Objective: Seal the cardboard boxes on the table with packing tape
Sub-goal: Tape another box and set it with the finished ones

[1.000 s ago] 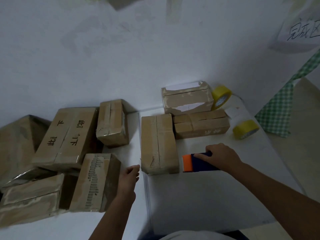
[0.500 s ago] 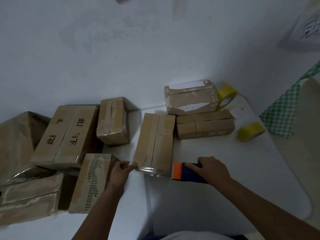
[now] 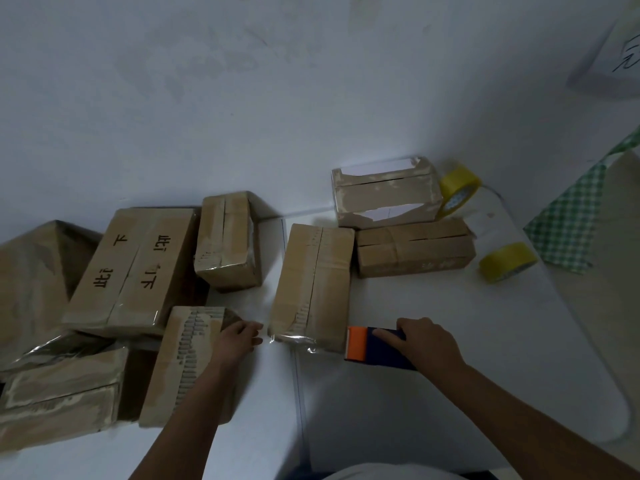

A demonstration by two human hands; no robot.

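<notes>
A long brown cardboard box (image 3: 313, 285) with a torn centre seam lies on the white worktop (image 3: 450, 393), near the middle. The right hand (image 3: 427, 342) grasps a blue-and-orange tape dispenser (image 3: 372, 348) just right of that box's near end. The left hand (image 3: 237, 341), fingers curled, pinches clear tape at the box's near left corner. Two yellow tape rolls (image 3: 507, 261) lie right of the box.
</notes>
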